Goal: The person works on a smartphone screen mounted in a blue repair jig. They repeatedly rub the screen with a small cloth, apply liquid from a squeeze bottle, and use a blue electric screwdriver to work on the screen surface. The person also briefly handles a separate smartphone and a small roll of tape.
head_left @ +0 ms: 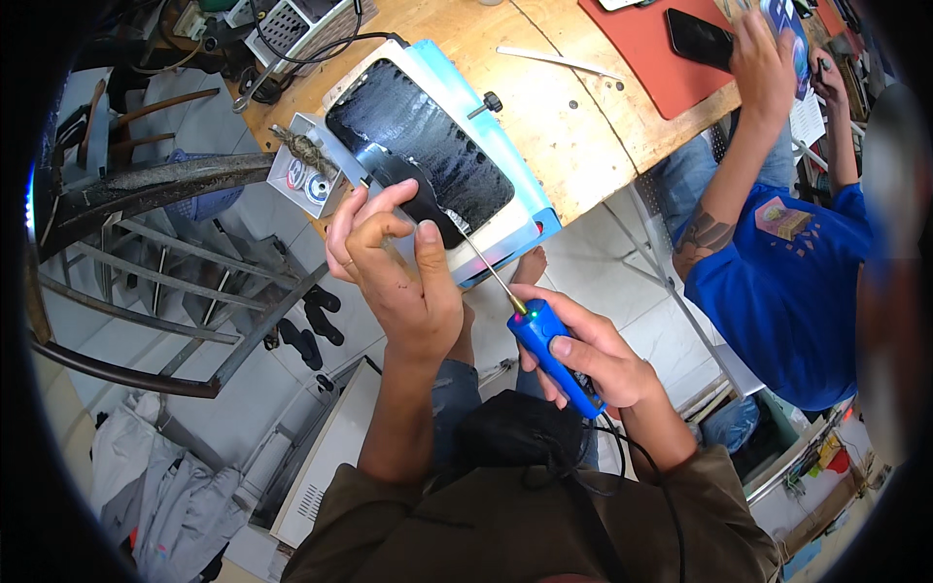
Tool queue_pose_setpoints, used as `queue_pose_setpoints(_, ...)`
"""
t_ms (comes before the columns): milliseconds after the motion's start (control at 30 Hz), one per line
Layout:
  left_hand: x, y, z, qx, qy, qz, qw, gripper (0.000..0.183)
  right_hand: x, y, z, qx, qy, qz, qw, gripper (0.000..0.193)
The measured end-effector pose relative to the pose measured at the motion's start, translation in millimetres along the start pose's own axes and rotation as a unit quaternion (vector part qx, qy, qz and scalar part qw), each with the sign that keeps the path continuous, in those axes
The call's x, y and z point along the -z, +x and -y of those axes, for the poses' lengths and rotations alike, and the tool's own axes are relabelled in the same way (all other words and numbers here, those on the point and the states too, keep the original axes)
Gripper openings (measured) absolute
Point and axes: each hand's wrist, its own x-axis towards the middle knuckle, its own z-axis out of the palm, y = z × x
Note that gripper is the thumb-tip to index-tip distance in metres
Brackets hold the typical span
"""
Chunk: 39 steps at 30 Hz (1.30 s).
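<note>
My left hand [403, 257] pinches a thin, dark, glossy panel [421, 202] between thumb and fingers, holding it tilted above the near edge of a flat plate machine. In my right hand [612, 355] is a blue pen-shaped power tool [554, 355] with small lights and a black cord. Its long thin metal shaft [486, 264] reaches up and left to the panel's edge beside my left thumb; whether the tip touches cannot be made out. The machine [525, 189] has a light-blue side, a black knob [491, 101] and a wet-looking black top [428, 136].
A small white box [282, 175] with spools and a brush stands left of the machine. Across the wooden table [559, 117] lie a metal strip [559, 62], a red mat [641, 73] and a black phone [700, 39]. A co-worker in a blue shirt [787, 291] works at right.
</note>
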Motion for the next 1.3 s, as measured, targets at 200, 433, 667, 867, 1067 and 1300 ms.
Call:
queue_pose_setpoints(200, 2, -3, -1, 0.001, 0.013, 0.003, 1.0, 0.019, 6, -5, 4, 0.001, 0.028, 0.001, 1.0, 0.06)
queue_pose_setpoints(433, 5, 2, -5, -0.001, 0.038, 0.014, 0.999, 0.019, 12, -11, 4, 0.011, 0.06, -0.004, 0.998, 0.063)
queue_pose_setpoints(667, 6, 3, -4, 0.0, 0.041, 0.017, 0.999, 0.021, 14, -15, 6, 0.035, 0.07, -0.035, 0.996, 0.069)
queue_pose_setpoints(867, 6, 4, -6, 0.002, 0.044, 0.017, 0.999, 0.023, 17, -22, 7, 0.044, 0.074, -0.023, 0.996, 0.065)
queue_pose_setpoints(1067, 10, 8, -9, 0.008, 0.059, 0.032, 0.998, 0.024, 17, -29, 10, 0.062, 0.065, -0.043, 0.995, 0.065)
queue_pose_setpoints(1300, 11, 6, -5, 0.016, 0.038, 0.021, 0.999, 0.026, 18, -41, 19, 0.117, 0.057, -0.115, 0.985, 0.078)
